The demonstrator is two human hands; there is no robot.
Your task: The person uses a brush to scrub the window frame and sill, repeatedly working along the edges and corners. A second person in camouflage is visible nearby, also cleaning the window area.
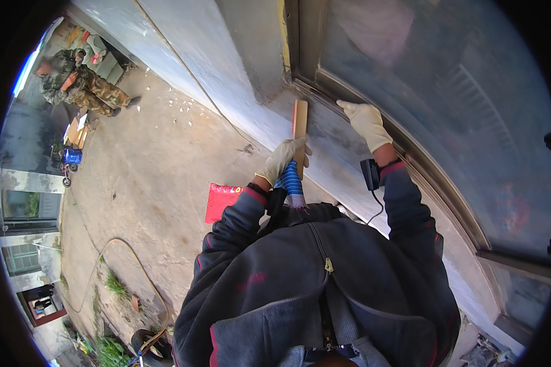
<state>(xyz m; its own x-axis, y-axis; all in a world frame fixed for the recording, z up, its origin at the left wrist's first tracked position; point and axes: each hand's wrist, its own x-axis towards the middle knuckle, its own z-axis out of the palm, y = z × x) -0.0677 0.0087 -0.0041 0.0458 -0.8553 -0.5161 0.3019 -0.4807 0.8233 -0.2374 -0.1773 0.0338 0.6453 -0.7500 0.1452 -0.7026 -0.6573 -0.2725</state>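
My left hand (282,158), in a pale glove, grips a wooden-backed brush (301,120) with reddish bristles along one side. A blue-striped cloth (292,179) hangs from the same hand, below the brush. My right hand (366,123), also gloved, has its index finger stretched out along the lower track of a metal window frame (323,95). Nothing shows in that hand, though its underside is hidden. Between the two hands runs the concrete window sill (326,126). A black device (370,174) with a cable is at my right wrist.
A red mat (222,202) lies on the concrete ground (156,183) to my left. Further off stands a person in camouflage clothing (85,82), near flattened cardboard (77,130). A hose (137,259) curves towards a tyre (151,348). The window glass (431,101) rises at right.
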